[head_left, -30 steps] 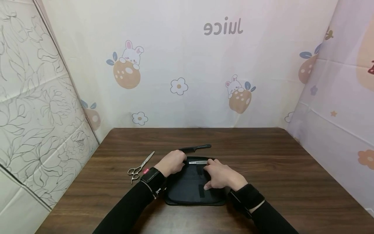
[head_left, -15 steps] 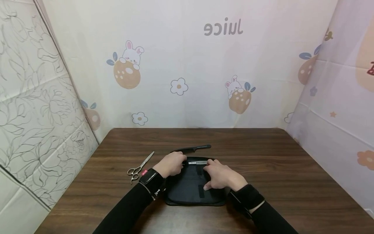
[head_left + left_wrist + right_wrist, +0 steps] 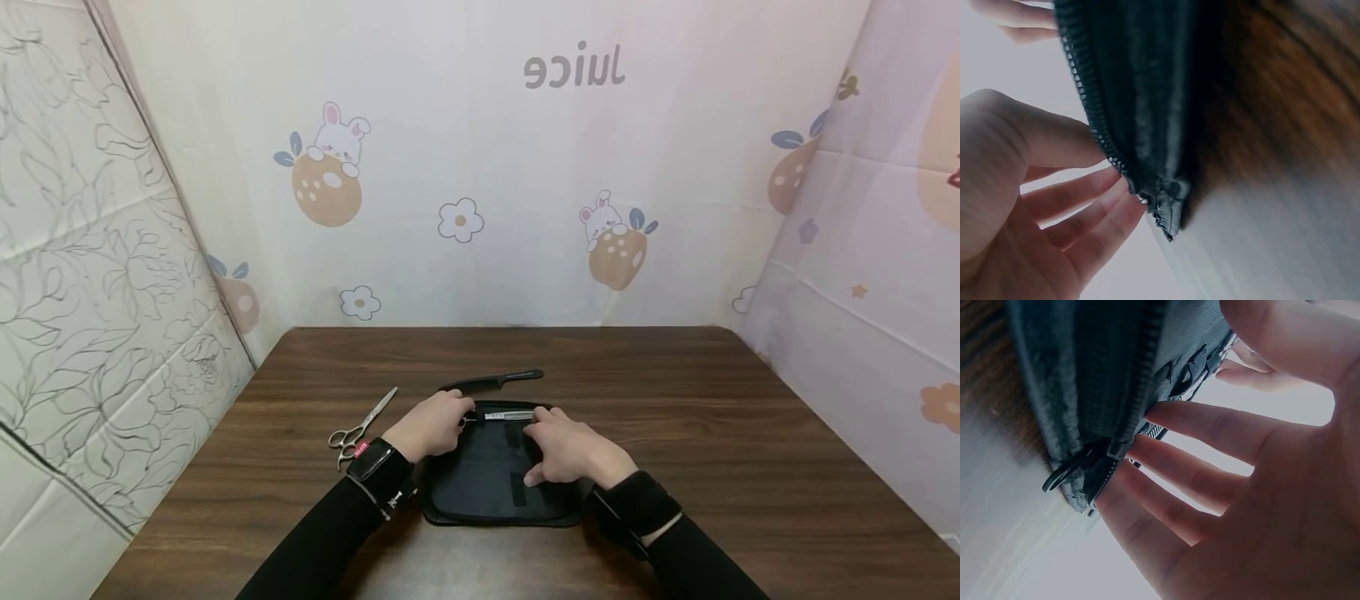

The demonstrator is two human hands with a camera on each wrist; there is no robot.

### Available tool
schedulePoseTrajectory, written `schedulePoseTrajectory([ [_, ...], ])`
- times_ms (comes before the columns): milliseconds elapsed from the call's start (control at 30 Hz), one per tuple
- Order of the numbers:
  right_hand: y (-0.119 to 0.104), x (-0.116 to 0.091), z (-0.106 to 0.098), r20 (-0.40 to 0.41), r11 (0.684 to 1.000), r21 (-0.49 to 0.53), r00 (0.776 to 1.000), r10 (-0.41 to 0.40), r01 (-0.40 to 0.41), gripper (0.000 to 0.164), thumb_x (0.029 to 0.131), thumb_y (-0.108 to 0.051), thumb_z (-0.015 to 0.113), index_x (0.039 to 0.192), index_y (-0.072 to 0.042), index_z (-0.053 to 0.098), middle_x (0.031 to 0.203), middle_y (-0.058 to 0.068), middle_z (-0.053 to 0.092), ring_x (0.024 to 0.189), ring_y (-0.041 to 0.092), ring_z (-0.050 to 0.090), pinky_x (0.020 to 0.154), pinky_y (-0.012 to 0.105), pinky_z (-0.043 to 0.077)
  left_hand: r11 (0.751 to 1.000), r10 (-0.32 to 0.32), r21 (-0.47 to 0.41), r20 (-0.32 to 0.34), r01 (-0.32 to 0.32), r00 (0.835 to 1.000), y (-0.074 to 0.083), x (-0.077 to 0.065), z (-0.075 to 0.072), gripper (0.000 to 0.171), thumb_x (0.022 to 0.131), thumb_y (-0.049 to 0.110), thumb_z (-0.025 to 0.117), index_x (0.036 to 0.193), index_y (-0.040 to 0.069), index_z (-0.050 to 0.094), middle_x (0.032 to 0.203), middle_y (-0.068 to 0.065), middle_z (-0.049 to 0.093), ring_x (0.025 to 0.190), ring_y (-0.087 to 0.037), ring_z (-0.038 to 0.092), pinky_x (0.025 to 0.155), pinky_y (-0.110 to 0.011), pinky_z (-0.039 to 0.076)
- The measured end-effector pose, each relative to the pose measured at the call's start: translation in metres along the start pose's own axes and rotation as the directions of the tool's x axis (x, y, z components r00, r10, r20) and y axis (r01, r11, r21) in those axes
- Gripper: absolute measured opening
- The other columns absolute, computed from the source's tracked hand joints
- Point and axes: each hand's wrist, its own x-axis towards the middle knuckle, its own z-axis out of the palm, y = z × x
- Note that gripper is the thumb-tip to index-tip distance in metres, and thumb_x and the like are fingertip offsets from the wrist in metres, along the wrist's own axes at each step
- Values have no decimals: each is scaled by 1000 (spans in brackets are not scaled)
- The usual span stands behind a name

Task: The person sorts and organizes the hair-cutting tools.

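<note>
A black zip case (image 3: 480,483) lies unfolded on the table. Near its far edge, a pair of silver thinning scissors (image 3: 508,415) sits under a black loop. At the far left corner, my left hand (image 3: 429,427) bends its fingers around the handle end of these scissors, where part of a finger ring shows. My right hand (image 3: 572,446) spreads over the case's right side, fingertips at the blade end and thumb on the lining. The right wrist view shows its fingers (image 3: 1210,425) nearly straight beside the zipper; in the left wrist view the zipper edge (image 3: 1085,94) hides some fingertips.
Another pair of silver scissors (image 3: 360,433) lies on the table left of the case, its handles close to the left wrist strap. A black comb (image 3: 498,381) lies just beyond the case. The brown wooden table (image 3: 712,433) ends at patterned curtains (image 3: 465,167).
My left hand has shifted slightly left and toward me, showing more of the scissors' handle and of the comb. My right hand and the case stay in place.
</note>
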Motion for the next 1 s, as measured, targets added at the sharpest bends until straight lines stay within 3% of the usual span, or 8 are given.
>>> schedulePoseTrajectory([
  [333,0,1,0,-5,1000,5,1000,4,-4,66,80,-34,89,132,-2,65,125,7,54,116,26,49,92,48,49,997,-26,-67,-39,23,999,-8,-8,-3,34,95,3,68,129,4,65,117,-11,63,104,-24,63,91,-42,52],
  [500,0,1,1,-2,1000,6,1000,10,-10,66,80,-34,89,132,-2,65,125,7,54,116,26,49,92,49,49,999,-42,-18,-99,40,994,-10,-13,-3,25,94,7,70,119,5,69,107,-10,63,98,-27,64,81,-44,55],
  [700,0,0,1,1,1000,10,1000,8,-8,66,80,-33,88,132,-1,65,124,7,54,116,26,49,93,50,49,989,-100,86,-168,116,981,-14,-23,-9,21,91,14,74,110,7,71,100,-10,64,97,-30,67,77,-47,56],
  [867,-1,-1,1,-6,1000,12,1000,4,-4,65,80,-33,88,132,-1,65,125,7,54,117,27,49,93,51,48,980,-178,55,-173,190,969,-20,-29,-19,22,91,15,74,112,7,70,102,-11,65,96,-32,67,78,-49,56],
  [1000,-1,-1,1,-5,1000,9,1000,1,-1,65,80,-33,88,132,-1,65,125,8,54,116,27,49,93,50,49,971,-230,18,-166,236,959,-24,-32,-28,34,92,16,73,123,5,67,109,-13,65,98,-32,67,77,-50,56],
])
